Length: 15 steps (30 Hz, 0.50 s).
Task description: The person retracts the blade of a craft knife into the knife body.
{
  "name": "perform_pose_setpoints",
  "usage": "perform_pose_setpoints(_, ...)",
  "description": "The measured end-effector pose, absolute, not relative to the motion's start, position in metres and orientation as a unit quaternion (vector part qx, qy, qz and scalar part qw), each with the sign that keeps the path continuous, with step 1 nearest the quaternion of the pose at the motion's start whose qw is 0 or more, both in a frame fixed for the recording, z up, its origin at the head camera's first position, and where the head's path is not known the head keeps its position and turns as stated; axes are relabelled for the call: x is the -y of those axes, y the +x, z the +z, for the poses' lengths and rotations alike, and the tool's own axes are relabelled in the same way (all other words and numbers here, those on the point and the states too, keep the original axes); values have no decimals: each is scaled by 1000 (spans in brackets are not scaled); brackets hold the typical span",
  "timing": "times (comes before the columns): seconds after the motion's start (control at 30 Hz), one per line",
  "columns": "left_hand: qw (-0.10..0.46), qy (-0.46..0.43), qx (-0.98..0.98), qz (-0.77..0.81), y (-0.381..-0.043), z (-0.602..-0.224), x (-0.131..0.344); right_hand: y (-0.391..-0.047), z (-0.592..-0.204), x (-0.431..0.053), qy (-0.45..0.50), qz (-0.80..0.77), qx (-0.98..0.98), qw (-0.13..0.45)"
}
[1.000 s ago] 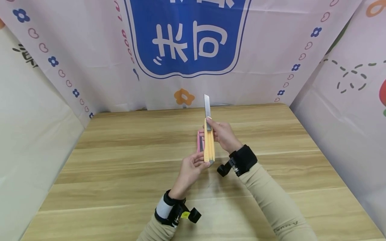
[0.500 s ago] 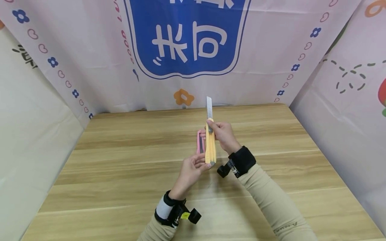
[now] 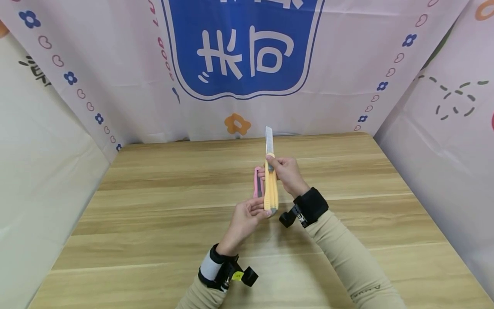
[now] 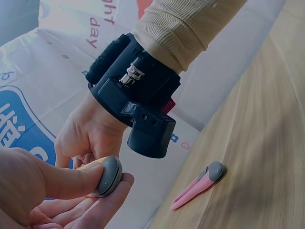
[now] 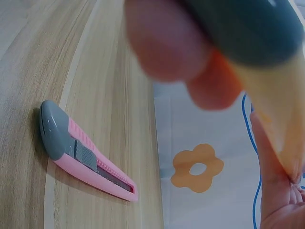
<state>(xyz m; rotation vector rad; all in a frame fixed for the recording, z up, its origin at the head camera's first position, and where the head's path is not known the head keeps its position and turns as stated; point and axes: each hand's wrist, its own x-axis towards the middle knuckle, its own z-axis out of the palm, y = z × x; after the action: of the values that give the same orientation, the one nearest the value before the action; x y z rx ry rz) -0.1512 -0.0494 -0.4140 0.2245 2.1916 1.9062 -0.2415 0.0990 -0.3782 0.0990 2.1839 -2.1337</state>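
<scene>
Both hands hold a yellow utility knife [image 3: 272, 189] raised over the table, its long metal blade [image 3: 269, 140] extended toward the back wall. My left hand [image 3: 244, 218] pinches the handle's grey rear end [image 4: 110, 176] between thumb and fingers. At the blade end, my right hand [image 3: 288, 175] grips the handle, thumb near the grey slider [image 3: 270, 168]. A pink utility knife [image 5: 93, 160] with a grey end cap lies on the table beyond the left fingers, partly hidden by the yellow knife and hands in the head view. No blade sticks out of the pink knife.
The wood-grain table [image 3: 154, 231] stretches to both sides of the hands. A printed white cloth [image 3: 146, 98] with a blue emblem hangs right behind its back edge. White cloths [image 3: 42, 150] also enclose the left and right sides.
The yellow knife has shifted slightly right and toward the person, with its slider a little lower and slightly less blade showing. Both hands keep their grip; the pink knife stays in place.
</scene>
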Motion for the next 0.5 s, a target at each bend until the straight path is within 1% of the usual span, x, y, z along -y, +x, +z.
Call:
perform_pose_setpoints(0.17, 120, 71, -750, 647, -152, -413, 49, -241, -378, -99, 26, -699, -713, 41)
perform_pose_setpoints(0.4, 129, 58, -745, 652, -152, -413, 49, -240, -380, -101, 3, -713, -698, 63)
perform_pose_setpoints(0.5, 132, 55, -744, 652, -152, -413, 49, -241, -380, -101, 0, -712, -699, 61)
